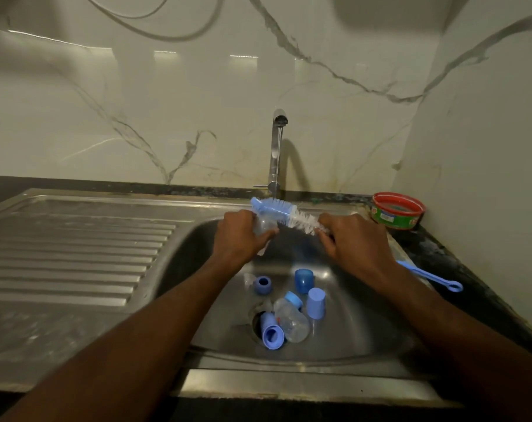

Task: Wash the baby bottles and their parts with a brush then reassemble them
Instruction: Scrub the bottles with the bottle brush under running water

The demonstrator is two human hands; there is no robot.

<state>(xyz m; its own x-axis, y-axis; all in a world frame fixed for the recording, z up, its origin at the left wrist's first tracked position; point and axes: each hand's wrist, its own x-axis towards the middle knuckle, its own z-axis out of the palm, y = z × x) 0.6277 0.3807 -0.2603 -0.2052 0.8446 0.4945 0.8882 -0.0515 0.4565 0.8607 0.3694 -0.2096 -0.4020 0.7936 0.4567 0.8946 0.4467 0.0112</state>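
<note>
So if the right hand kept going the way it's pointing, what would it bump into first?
Probably the clear bottle held by the left hand. The right hand holds the brush and points left toward it. Depth is hard to judge.

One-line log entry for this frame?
phase: scrubbing | left hand: holds bottle | right hand: holds brush | tap: running | sink: loose parts
</note>
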